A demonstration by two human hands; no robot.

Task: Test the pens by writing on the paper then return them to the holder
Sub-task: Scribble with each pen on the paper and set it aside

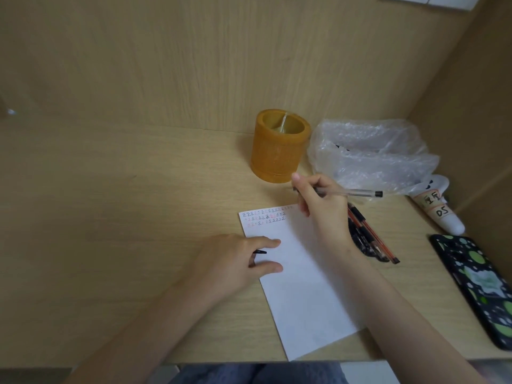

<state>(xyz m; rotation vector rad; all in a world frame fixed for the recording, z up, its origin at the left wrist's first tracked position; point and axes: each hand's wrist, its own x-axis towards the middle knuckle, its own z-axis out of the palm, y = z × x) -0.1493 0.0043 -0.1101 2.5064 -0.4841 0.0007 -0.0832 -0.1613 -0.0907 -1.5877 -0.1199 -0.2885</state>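
Note:
A white sheet of paper (299,286) lies on the desk, with rows of small black and red characters along its top edge. My right hand (321,200) holds a clear pen (357,193) with a black end above the paper's top right corner, close to the orange round holder (277,153). One clear pen stands inside the holder. My left hand (238,259) rests on the paper's left edge and pinches a small black pen cap (260,252). Several pens (371,234), some orange-red, lie on the desk to the right of the paper, partly hidden by my right wrist.
A crumpled clear plastic bag (371,153) sits right of the holder. A white labelled tube (440,212) and a dark phone with green spots (476,286) lie at the right. Wooden walls enclose the desk behind and on the right. The desk's front edge runs below the paper.

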